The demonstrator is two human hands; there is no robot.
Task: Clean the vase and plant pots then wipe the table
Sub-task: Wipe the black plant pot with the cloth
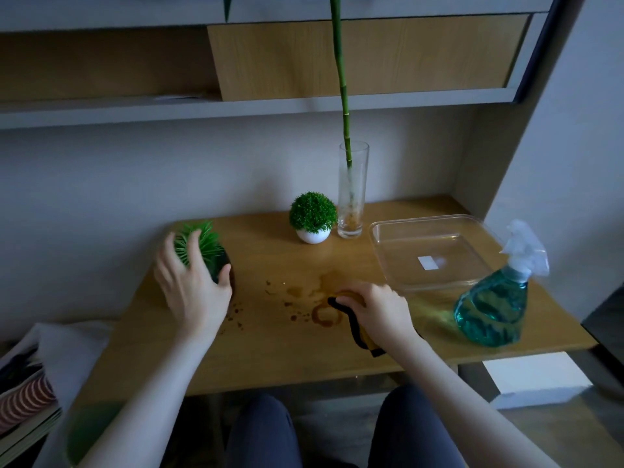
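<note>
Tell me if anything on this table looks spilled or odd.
Yes. Brown stains, rings and droplets, are spread over the middle of the table, between the left hand on the dark pot and the right hand gripping a cloth. The vase has a cloudy inside with brown residue at the bottom.

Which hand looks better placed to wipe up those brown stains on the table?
The right hand. It already grips the yellow cloth with black edging right beside the brown ring stains on the wooden table. The left hand is busy holding the dark pot of spiky green plant.
</note>
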